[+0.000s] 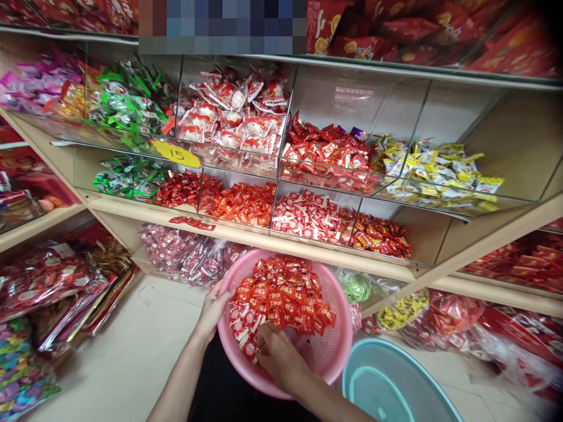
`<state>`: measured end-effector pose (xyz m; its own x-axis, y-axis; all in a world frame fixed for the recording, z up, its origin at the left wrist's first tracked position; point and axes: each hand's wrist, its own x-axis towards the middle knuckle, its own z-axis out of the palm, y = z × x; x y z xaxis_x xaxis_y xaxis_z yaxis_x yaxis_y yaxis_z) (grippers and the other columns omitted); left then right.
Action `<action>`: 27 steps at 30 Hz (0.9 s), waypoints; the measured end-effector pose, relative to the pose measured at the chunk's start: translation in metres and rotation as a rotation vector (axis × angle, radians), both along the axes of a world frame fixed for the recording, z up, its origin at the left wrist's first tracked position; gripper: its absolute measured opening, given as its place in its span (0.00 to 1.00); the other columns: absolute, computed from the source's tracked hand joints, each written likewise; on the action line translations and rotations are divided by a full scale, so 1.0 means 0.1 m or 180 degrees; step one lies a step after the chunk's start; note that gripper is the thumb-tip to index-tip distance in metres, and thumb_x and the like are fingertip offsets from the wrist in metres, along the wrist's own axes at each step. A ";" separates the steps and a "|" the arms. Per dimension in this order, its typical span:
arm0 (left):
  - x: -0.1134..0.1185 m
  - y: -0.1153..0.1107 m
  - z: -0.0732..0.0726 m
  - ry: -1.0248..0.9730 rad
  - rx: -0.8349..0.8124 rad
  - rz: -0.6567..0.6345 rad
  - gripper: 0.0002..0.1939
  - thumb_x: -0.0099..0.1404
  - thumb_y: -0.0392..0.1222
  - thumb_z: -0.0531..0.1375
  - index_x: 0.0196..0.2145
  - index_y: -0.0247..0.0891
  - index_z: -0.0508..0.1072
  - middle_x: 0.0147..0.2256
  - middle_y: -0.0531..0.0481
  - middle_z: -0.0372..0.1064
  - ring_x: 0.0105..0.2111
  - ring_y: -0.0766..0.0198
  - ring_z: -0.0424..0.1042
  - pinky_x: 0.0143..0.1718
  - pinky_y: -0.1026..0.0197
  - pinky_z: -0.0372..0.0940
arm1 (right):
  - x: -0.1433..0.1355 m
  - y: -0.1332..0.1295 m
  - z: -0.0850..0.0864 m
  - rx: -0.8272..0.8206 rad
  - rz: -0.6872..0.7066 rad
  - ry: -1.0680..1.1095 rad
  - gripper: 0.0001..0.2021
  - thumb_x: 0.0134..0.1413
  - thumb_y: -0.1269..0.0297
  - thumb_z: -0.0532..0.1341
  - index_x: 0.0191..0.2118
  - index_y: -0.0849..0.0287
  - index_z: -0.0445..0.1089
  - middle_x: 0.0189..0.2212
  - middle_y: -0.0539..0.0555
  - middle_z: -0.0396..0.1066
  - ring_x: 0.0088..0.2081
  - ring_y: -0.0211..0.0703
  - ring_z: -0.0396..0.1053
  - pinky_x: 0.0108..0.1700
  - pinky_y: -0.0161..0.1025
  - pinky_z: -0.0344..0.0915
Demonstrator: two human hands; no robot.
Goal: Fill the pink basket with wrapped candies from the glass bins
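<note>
A pink plastic basket (345,328), round with perforated walls, is held in front of me just below the lowest shelf edge. My left hand (213,312) is closed around its left rim. Inside lie wrapped sweets in separate patches: red-and-white ones (244,326) at the left, orange-red ones (285,305) across the middle and dark red ones (281,269) at the back. My right hand (279,354) reaches into the basket from the lower right, its fingers curled against the red-and-white sweets. Whatever is between those fingertips is hidden.
A blue-green tub (391,381) stands on the floor (141,334) at the right. Ahead, shelves with clear dividers hold wrapped sweets, with a yellow "15" tag (176,153) on one edge. Bagged sweets (176,252) lie under the shelf; more bags (48,275) are heaped at the left.
</note>
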<state>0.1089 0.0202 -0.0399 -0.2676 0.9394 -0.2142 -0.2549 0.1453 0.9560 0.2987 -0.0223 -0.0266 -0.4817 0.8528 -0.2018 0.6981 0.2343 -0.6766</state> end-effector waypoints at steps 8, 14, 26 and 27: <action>0.01 -0.01 0.01 0.0002 -0.0001 -0.0025 0.30 0.50 0.47 0.64 0.50 0.35 0.69 0.45 0.42 0.73 0.46 0.51 0.70 0.46 0.55 0.62 | -0.04 0.02 -0.02 -0.0046 -0.0070 0.0161 0.12 0.37 0.83 0.53 0.26 0.58 0.61 0.31 0.50 0.67 0.34 0.39 0.64 0.33 0.33 0.55; -0.02 -0.01 -0.01 -0.0117 -0.0074 -0.0089 0.33 0.50 0.48 0.65 0.53 0.37 0.66 0.43 0.43 0.74 0.40 0.53 0.73 0.40 0.57 0.65 | -0.04 0.07 0.07 0.0000 -0.0109 0.0022 0.09 0.41 0.79 0.57 0.29 0.58 0.63 0.34 0.52 0.68 0.36 0.42 0.66 0.35 0.34 0.57; -0.01 0.00 0.04 -0.0091 -0.0196 0.0060 0.34 0.46 0.45 0.67 0.52 0.38 0.69 0.42 0.44 0.75 0.39 0.53 0.74 0.40 0.56 0.66 | 0.77 1.57 1.28 0.2204 -0.0666 -0.0200 0.08 0.55 0.73 0.53 0.39 0.60 0.66 0.38 0.56 0.70 0.39 0.44 0.64 0.41 0.37 0.58; -0.01 0.00 0.04 -0.0089 -0.0192 0.0060 0.34 0.46 0.45 0.67 0.52 0.39 0.69 0.42 0.44 0.75 0.39 0.53 0.74 0.41 0.56 0.66 | 0.80 1.67 1.29 0.2276 -0.0628 -0.0431 0.09 0.55 0.74 0.53 0.40 0.60 0.67 0.40 0.57 0.70 0.42 0.45 0.63 0.44 0.38 0.57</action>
